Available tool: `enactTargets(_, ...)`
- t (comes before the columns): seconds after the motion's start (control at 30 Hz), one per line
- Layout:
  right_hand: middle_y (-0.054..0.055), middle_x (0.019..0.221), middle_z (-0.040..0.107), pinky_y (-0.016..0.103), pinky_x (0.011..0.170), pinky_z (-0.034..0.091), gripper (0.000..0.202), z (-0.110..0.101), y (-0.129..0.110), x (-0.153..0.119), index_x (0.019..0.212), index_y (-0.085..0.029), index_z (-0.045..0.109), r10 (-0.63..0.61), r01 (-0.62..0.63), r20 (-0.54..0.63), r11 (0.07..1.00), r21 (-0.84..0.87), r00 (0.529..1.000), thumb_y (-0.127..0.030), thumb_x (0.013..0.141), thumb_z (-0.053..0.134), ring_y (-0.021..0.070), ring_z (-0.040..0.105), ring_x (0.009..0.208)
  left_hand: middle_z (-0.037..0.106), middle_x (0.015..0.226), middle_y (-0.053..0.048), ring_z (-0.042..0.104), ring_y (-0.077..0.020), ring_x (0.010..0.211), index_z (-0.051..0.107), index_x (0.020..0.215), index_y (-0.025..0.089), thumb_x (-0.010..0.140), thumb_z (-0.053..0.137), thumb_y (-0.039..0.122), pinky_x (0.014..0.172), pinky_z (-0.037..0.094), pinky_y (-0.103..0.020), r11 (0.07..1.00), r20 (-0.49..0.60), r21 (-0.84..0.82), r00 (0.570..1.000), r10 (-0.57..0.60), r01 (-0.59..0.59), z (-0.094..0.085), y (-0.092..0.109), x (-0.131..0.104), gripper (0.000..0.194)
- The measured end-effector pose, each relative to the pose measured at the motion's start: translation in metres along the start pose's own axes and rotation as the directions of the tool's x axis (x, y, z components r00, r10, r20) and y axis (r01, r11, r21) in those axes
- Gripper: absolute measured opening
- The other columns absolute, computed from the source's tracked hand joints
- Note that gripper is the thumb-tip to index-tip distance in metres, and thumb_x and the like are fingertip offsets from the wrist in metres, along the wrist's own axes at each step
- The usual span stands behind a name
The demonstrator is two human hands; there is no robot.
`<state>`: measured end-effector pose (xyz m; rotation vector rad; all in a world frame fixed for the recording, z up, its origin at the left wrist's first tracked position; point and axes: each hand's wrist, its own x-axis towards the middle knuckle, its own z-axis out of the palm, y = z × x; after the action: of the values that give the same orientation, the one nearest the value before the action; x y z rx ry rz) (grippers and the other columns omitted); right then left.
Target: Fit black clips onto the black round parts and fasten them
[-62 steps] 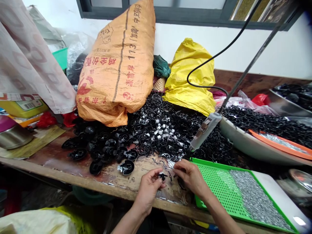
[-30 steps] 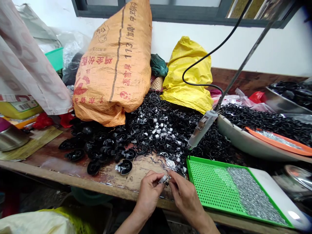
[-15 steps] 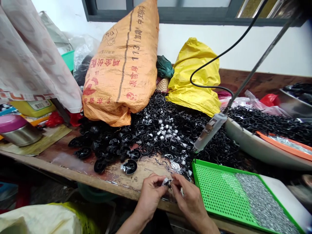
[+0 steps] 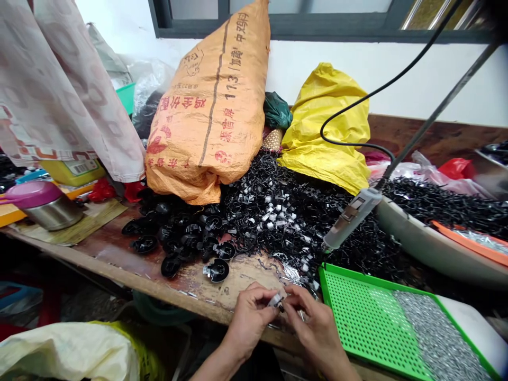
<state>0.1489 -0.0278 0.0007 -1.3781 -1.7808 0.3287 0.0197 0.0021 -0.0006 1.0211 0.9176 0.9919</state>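
Note:
At the table's front edge my left hand pinches a small white plastic part between thumb and fingertips. My right hand meets it from the other side, its fingertips closed on a small dark piece against the white part. A thin silvery pin seems to show among the right fingers; its lower part is hidden. Just beyond the hands lie loose silvery pins and a heap of small black and white plastic parts. Round black pieces with metal ends are left of them.
A green perforated tray holding small metal pieces stands at the right. Over the heap hangs a grey electric screwdriver on a cord. An orange sack, a yellow bag, a large basin and a steel flask surround the workspace.
The whole view has shifted slightly, so things appear further right. Both hands stay together at the white part, with the right fingers slightly repositioned around it.

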Motion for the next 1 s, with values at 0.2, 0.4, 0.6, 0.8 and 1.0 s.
enactTargets(0.2,0.002,0.066,0.058,0.02,0.056,0.044,0.01,-0.01,0.004,-0.002,0.08,-0.018,0.054,0.018,-0.033,0.128,0.992,0.119,0.992,-0.022,0.078,0.046,0.0124,0.056,0.06,0.048,0.069,-0.001,0.048,-0.0143,0.07,0.069,0.072,0.018,0.058,0.062,0.013,0.064,0.038,-0.024,1.0,0.132,0.02,0.991,-0.004,0.001,-0.003,0.004,-0.004,0.017)
enactTargets(0.4,0.004,0.066,0.057,0.021,0.055,0.046,0.014,-0.01,0.003,-0.007,0.069,-0.017,0.057,0.04,-0.051,0.068,0.984,0.168,0.997,-0.025,0.077,0.047,0.0134,0.056,0.062,0.047,0.068,0.0,0.047,-0.0134,0.069,0.069,0.074,0.018,0.058,0.062,0.015,0.062,0.037,-0.023,0.999,0.137,0.033,0.991,-0.01,0.005,0.004,-0.003,-0.007,0.018)
enactTargets(0.6,0.006,0.079,0.061,0.023,0.065,0.049,0.015,-0.006,0.003,-0.009,0.088,-0.017,0.056,-0.106,0.106,-0.013,0.994,0.01,0.994,-0.017,0.078,0.045,0.0149,0.059,0.073,0.054,0.06,0.0,0.049,-0.0116,0.056,0.066,0.065,0.012,0.05,0.062,0.008,0.057,0.039,-0.026,0.945,0.014,-0.263,0.98,-0.198,0.194,0.014,0.003,-0.007,0.015)
enactTargets(0.8,0.013,0.1,0.057,0.029,0.075,0.049,0.038,0.002,0.014,-0.021,0.11,-0.013,0.047,-0.353,0.346,0.01,0.913,-0.215,0.936,-0.014,0.072,0.05,0.0207,0.056,0.092,0.059,0.057,-0.002,0.053,-0.0129,0.053,0.06,0.062,0.01,0.042,0.06,0.003,0.057,0.039,-0.028,0.848,-0.04,-0.421,0.928,-0.371,0.321,0.014,0.01,-0.009,0.02)
enactTargets(1.0,0.01,0.09,0.058,0.026,0.069,0.051,0.03,0.009,0.023,-0.02,0.103,-0.016,0.048,-0.321,0.325,0.054,0.931,-0.168,0.946,-0.016,0.073,0.05,0.0189,0.059,0.084,0.057,0.055,-0.002,0.053,-0.0138,0.052,0.059,0.063,0.009,0.043,0.058,0.004,0.055,0.039,-0.028,0.835,-0.077,-0.432,0.908,-0.411,0.341,0.012,0.0,-0.012,0.021)
